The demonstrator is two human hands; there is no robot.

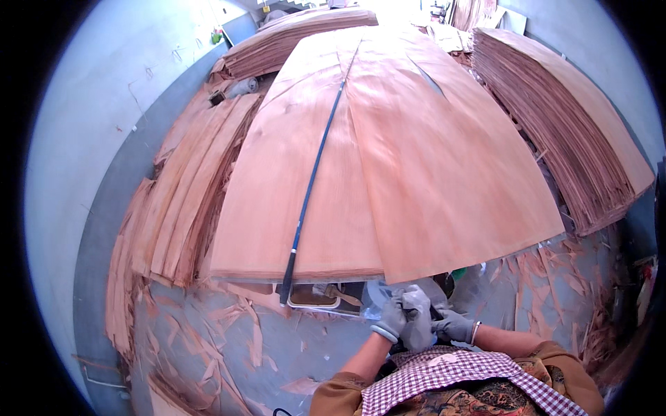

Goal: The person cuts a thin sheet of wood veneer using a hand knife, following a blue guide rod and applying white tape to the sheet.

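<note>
My left hand (390, 320), in a grey glove, is closed at the near edge of the veneer stack. Its fingers press against a crumpled, whitish translucent plastic piece (417, 320), which looks like a bag. My right hand (454, 326), also gloved in grey, is curled just right of the plastic. A dark narrow thing shows at its fingers, too small to name. Ahead of both hands lies a broad stack of thin wood veneer sheets (291, 208), its top sheet overlapping and rippled. A long dark rod (320, 152) with a black handle rests lengthwise on it.
Under the stack's near edge sits a pale-rimmed tray (313, 306) with a flat wooden tool at it. Veneer piles stand at the left (201, 180), far left (298, 38) and right (555, 118). Veneer scraps (208, 360) litter the floor. A wall (90, 132) runs along the left.
</note>
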